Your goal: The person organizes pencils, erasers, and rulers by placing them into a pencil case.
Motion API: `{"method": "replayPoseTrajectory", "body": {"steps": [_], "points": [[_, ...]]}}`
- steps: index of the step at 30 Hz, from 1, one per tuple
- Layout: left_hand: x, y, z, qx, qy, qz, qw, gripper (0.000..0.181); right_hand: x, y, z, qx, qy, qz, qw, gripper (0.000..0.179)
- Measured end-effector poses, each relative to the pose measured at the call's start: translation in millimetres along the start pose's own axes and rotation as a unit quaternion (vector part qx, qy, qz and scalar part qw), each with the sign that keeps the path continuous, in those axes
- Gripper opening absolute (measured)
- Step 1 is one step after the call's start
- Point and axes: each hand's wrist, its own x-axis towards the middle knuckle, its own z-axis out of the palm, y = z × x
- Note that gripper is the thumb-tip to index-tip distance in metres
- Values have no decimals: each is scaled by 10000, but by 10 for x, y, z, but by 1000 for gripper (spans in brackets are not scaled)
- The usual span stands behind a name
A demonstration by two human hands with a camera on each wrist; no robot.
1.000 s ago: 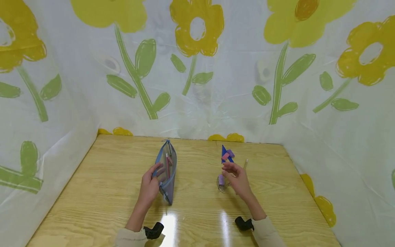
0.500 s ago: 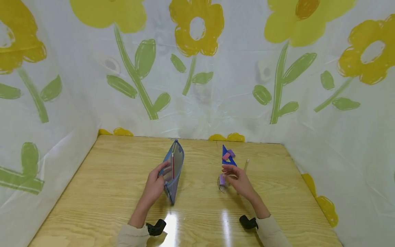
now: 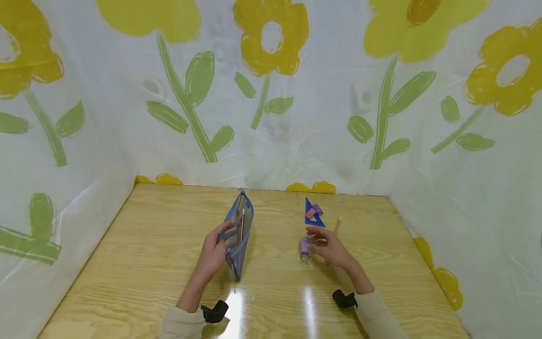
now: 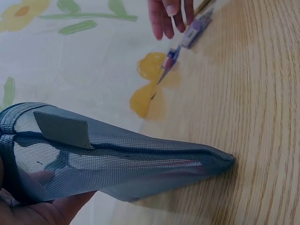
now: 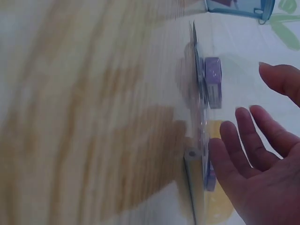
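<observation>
In the head view my left hand [image 3: 213,254] holds a blue mesh zip pouch [image 3: 238,261] by its left side, fingers inside its unzipped mouth. A pencil [image 3: 243,226] stands slanted in the pouch. The left wrist view shows the pouch's mesh side [image 4: 117,164] and dark seam close up. My right hand [image 3: 332,249] hovers beside a purple eraser [image 3: 304,246], thumb and fingers apart, holding nothing. That eraser [image 5: 213,82] lies on a thin, clear flat piece with pointed metal tips, whose exact kind I cannot tell.
Farther back lies a blue set square [image 3: 315,223] with a pink eraser [image 3: 311,214] and another purple eraser [image 3: 317,208] on it. A wooden pencil [image 3: 338,226] lies right of these, partly behind my right hand. Flower-printed cloth walls [image 3: 322,117] surround the wooden table [image 3: 139,263].
The pouch and my left hand have shifted right, and the pencil inside now leans rightward. My right hand has moved slightly right and down, uncovering more of the set square.
</observation>
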Motion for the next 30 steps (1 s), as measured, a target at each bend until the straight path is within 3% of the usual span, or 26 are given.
{"method": "replayPoseTrajectory", "body": {"steps": [8,18,30], "points": [[-16,-11,-27,-24,54,-47,10000,58,43,74,-35,-247,-232,-68,9994,56],[-24,-9,-39,-65,34,-14,10000,58,96,121,-68,-799,-461,47,9957,47],[-22,-12,-10,-71,50,5,10000,55,140,87,-44,-1316,-344,63,9907,45]]}}
